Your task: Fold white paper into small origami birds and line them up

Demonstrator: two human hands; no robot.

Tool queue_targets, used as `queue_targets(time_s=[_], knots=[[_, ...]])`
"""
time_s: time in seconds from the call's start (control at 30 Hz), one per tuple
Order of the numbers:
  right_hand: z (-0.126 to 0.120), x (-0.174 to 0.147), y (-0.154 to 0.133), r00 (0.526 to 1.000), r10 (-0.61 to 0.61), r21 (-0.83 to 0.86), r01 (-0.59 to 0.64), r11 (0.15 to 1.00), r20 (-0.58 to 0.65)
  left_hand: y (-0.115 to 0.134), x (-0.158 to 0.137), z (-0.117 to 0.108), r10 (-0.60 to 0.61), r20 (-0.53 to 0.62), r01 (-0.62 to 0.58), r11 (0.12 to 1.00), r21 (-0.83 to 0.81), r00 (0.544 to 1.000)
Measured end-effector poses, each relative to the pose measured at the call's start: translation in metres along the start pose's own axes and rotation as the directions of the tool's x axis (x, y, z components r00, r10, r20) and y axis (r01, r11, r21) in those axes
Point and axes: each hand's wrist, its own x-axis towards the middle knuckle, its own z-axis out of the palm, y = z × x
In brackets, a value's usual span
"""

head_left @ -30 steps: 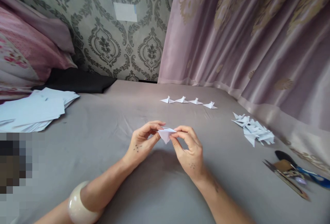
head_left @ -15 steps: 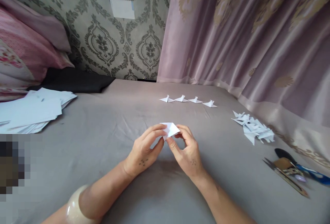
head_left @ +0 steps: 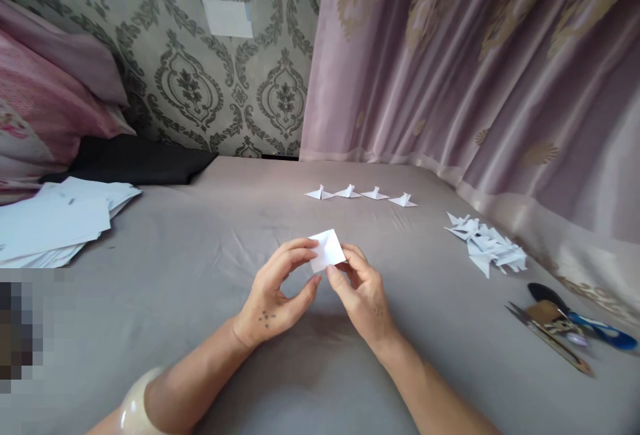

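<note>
Greyish fabric-covered surface [head_left: 200,241] — right hand [head_left: 367,295] pinches a small folded white paper square [head_left: 331,249], left hand [head_left: 270,295] touches it, thumb off — probably just steadying.

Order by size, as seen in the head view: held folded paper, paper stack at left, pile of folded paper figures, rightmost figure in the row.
1. Paper stack, partly cropped
2. Pile of folded paper figures
3. Held folded paper
4. Rightmost figure in the row
</note>
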Motion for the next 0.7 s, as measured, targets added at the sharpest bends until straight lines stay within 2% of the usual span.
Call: queue_targets(time_s=[0.1, 0.17, 0.27, 0.33, 0.4, 0.47, 0.7], knots=[[-0.001, 0.001, -0.001, 0.999, -0.018, -0.063, 0.015, 0.998, -0.035, 0.001, 0.003, 0.003, -0.137, -0.005, 0.134, 0.975, -0.178, 0.991], [0.0, 0.001, -0.002, 0.996, -0.049, -0.129, 0.039, 0.991, -0.074, 0.002, 0.006, 0.003, -0.265, 0.032, 0.263, 0.919, -0.292, 0.964], [0.001, 0.0, -0.004, 0.99, -0.09, -0.189, 0.069, 0.98, -0.108, 0.0, 0.011, 0.003, -0.455, 0.094, 0.452, 0.798, -0.399, 0.885], [0.003, 0.0, -0.004, 0.986, -0.116, -0.202, 0.09, 0.975, -0.119, -0.004, 0.011, 0.003, -0.549, 0.123, 0.534, 0.696, -0.48, 0.827], [0.004, 0.0, -0.002, 0.983, -0.132, -0.205, 0.105, 0.973, -0.124, -0.009, 0.011, 0.003, -0.598, 0.17, 0.576, 0.597, -0.558, 0.784], [0.005, 0.0, 0.001, 0.983, -0.13, -0.199, 0.103, 0.974, -0.128, -0.014, 0.01, 0.003, -0.616, 0.211, 0.595, 0.526, -0.607, 0.759], [0.004, 0.003, 0.008, 0.982, -0.098, -0.107, 0.081, 0.991, -0.163, -0.017, 0.013, 0.002, -0.654, 0.237, 0.595, 0.403, -0.696, 0.719]])
